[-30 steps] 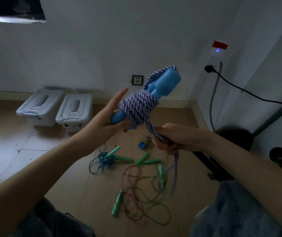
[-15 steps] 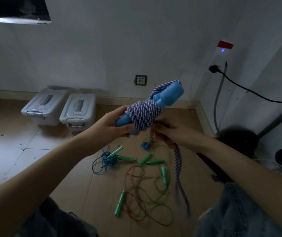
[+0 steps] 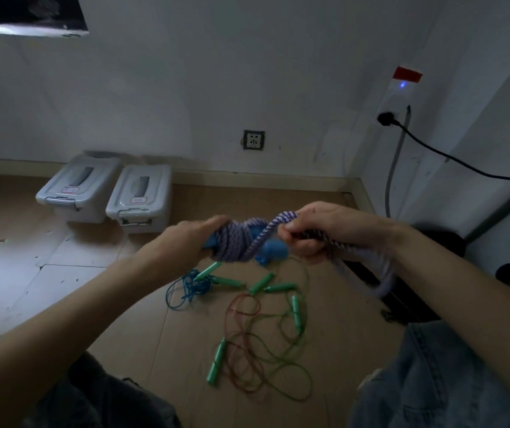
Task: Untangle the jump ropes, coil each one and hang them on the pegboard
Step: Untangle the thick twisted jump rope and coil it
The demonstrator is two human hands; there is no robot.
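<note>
A purple-and-white braided jump rope (image 3: 238,244) is wound around its blue handles (image 3: 273,250), held above the floor. My left hand (image 3: 190,239) grips the left end of the bundle. My right hand (image 3: 324,231) pinches the loose strand of the same rope, which crosses over the coil and trails off blurred past my right wrist. On the floor below lie thin red and green ropes (image 3: 260,341) with green handles (image 3: 216,362), tangled together, and a small blue rope knot (image 3: 190,287). No pegboard shows in the view.
Two grey lidded storage boxes (image 3: 139,197) stand against the far wall. A wall socket (image 3: 253,139) sits above the skirting. A black cable (image 3: 451,157) runs from a plug on the right wall. My knees in jeans (image 3: 439,381) frame the floor.
The bundle has come down and tipped from upright to nearly level. My right hand has risen from under the coil and now draws the loose strand over it to the right.
</note>
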